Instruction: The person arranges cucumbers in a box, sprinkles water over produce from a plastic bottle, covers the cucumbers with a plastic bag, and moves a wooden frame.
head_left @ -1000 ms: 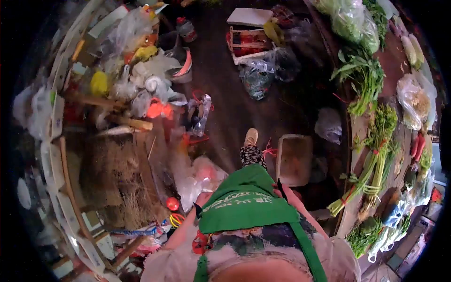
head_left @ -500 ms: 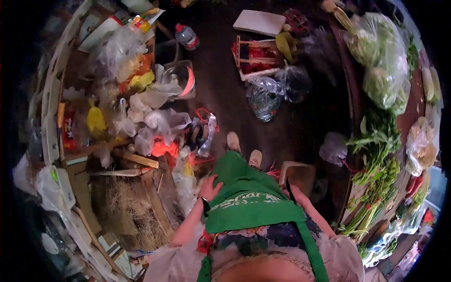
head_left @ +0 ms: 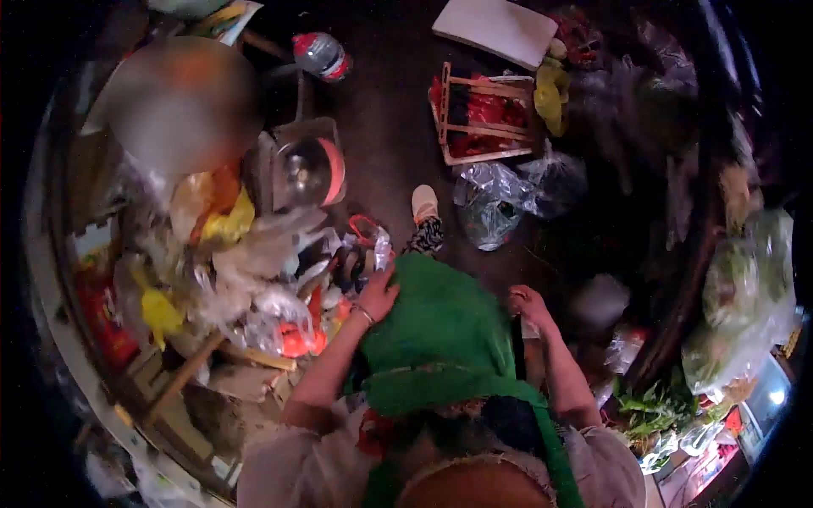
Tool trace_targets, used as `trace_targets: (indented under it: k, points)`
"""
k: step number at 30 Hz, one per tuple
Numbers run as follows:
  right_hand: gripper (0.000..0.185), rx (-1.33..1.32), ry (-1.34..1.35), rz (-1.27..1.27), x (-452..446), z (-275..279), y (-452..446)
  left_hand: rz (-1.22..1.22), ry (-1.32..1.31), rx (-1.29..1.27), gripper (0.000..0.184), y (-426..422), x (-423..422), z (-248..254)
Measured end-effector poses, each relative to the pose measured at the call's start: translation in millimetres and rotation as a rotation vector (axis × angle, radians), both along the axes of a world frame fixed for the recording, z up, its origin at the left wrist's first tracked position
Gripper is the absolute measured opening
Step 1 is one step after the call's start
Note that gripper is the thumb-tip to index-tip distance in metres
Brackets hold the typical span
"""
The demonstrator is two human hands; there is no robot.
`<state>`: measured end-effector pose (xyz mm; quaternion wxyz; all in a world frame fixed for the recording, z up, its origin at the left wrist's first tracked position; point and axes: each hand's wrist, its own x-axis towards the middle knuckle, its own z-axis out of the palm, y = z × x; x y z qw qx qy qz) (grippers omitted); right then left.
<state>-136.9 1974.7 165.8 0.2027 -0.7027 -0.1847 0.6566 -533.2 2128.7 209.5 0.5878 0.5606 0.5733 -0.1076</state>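
Note:
My left hand hangs at the left edge of the green apron, fingers stretched downward and nothing visible in them. A thin bracelet circles that wrist. Close beyond it lies a heap of crumpled plastic bags, with a bright red-orange bag among them. On the apron's other side, my right hand is held apart from the cloth, its fingers loosely curled in. No object shows in it. One shoe shows ahead of the apron on the dark floor.
A bin with a round metal bowl stands at left, near a large plastic bottle. Ahead right are a wooden-slatted crate, a white foam lid and clear bags. Bagged green vegetables line the right side.
My view has moved forward and turned, so the vegetables on the right sit lower. Both hands have swung farther forward beside the apron. Only one shoe shows now instead of two.

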Motion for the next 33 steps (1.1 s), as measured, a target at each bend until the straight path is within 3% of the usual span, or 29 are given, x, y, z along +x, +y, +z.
trace_targets:
  k: [1, 2, 4, 8, 11, 12, 13, 15, 20, 22, 33]
  points:
    - [0.027, -0.034, -0.119, 0.127, -3, -13, 34, -0.110, -0.005, 0.181, 0.066, 13, 4, -11]
    - [0.027, -0.073, -0.234, 0.254, -6, -26, 68, -0.126, 0.002, 0.163, 0.066, 24, 13, -15]
    - [0.034, 0.064, -0.227, 0.199, -3, -101, 101, -0.468, 0.225, 0.071, 0.063, 43, 47, -18]
    - [0.056, 0.144, -0.320, 0.341, -11, -140, 262, -0.607, 0.433, -0.139, 0.060, 63, 111, -22]
    - [0.073, 0.157, -0.319, 0.415, -18, -155, 375, -0.695, 0.524, 0.186, 0.059, 50, 100, -46]
    - [0.075, 0.361, -0.590, 0.480, -13, -257, 372, -0.640, 0.476, -0.034, 0.069, 41, 87, -69]
    - [0.075, 0.408, -0.685, 0.482, -16, -298, 391, -0.597, 0.457, -0.149, 0.075, 26, 76, -87]
    - [0.075, 0.429, -0.724, 0.427, -28, -327, 442, -0.513, 0.425, -0.282, 0.080, 6, 61, -112]
    - [0.061, 0.246, -0.657, 0.275, -67, -331, 501, -0.384, 0.397, -0.223, 0.077, 20, 52, -105]
    - [0.047, 0.279, -0.873, 0.410, -76, -345, 492, -0.406, 0.384, -0.202, 0.076, 20, 50, -109]
    - [0.052, 0.220, -0.672, 0.517, -42, -292, 461, -0.455, 0.370, -0.004, 0.068, 39, 43, -111]
